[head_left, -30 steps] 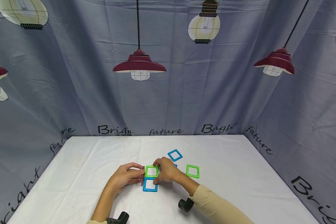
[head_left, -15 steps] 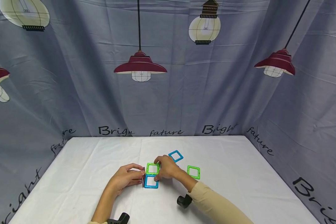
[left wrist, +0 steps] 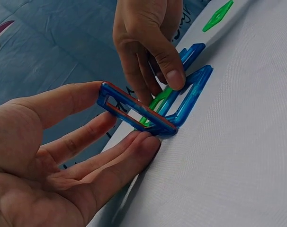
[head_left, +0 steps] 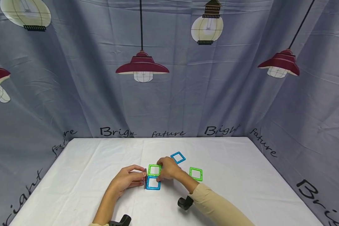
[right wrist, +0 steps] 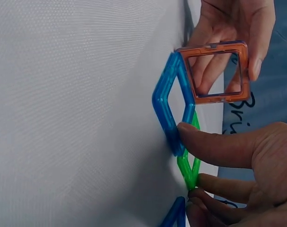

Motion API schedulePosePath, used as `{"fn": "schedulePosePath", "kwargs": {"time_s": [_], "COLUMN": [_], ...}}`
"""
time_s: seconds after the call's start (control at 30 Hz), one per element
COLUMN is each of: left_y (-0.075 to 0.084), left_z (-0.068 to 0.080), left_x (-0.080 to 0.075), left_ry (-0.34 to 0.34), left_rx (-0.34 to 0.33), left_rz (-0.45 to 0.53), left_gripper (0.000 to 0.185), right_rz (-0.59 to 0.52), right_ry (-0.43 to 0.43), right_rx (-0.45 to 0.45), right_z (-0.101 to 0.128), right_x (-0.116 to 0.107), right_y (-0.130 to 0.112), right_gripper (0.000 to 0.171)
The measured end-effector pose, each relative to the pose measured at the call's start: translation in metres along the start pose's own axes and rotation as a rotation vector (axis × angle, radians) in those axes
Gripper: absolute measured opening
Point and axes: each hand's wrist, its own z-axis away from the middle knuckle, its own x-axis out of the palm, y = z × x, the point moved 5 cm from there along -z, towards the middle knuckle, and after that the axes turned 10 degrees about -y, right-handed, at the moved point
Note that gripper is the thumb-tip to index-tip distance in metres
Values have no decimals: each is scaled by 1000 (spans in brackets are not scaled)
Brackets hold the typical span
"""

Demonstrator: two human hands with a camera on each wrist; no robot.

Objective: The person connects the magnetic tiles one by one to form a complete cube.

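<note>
Orange square tile (right wrist: 218,72) stands upright, pinched by the left hand (head_left: 127,180); right hand (head_left: 168,172) fingers press the flat blue tile (head_left: 153,183) and green tile (head_left: 154,169).

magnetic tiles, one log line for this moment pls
left hand: holds orange tile upright | right hand: presses blue tile, green tile | white table
</note>
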Motion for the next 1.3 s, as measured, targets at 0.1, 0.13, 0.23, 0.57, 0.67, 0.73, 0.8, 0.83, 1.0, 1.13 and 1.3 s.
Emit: {"fn": "schedulePosePath", "kwargs": {"time_s": [0.1, 0.13, 0.23, 0.57, 0.67, 0.73, 0.8, 0.83, 1.0, 1.13, 1.3], "left_y": [1, 1, 2, 1, 0, 0, 0, 0, 1, 3, 5], "left_z": [0, 0, 1, 0, -1, -1, -1, -1, 0, 0, 0], "left_x": [1, 1, 2, 1, 1, 2, 2, 2, 3, 4, 6], "left_ry": [4, 3, 2, 31, 31, 30, 25, 19, -3, 1, 34], "left_rx": [2, 3, 6, -15, -15, -16, -14, -11, -2, -2, -10], "left_rz": [-5, -6, -7, -7, -10, -9, -3, -1, 14, 11, 8], "left_gripper": [44, 44, 44, 44, 47, 48, 50, 51, 54, 54, 50], "right_rz": [-12, -22, -50, -187, -221, -238, -253, -258, -289, -294, -278], "right_ry": [19, 24, 42, 88, 94, 98, 103, 106, 108, 105, 109], "right_rx": [-21, -28, -50, -95, -105, -112, -116, -118, -133, -142, -144], "right_z": [0, 0, 2, 12, 14, 15, 16, 16, 16, 17, 17], "right_x": [-1, -1, -3, -13, -15, -16, -17, -17, -18, -19, -20], "right_y": [0, 0, 0, 2, 4, 5, 5, 5, 4, 4, 3], "right_gripper": [63, 63, 62, 40, 30, 26, 24, 23, 19, 18, 18]}}
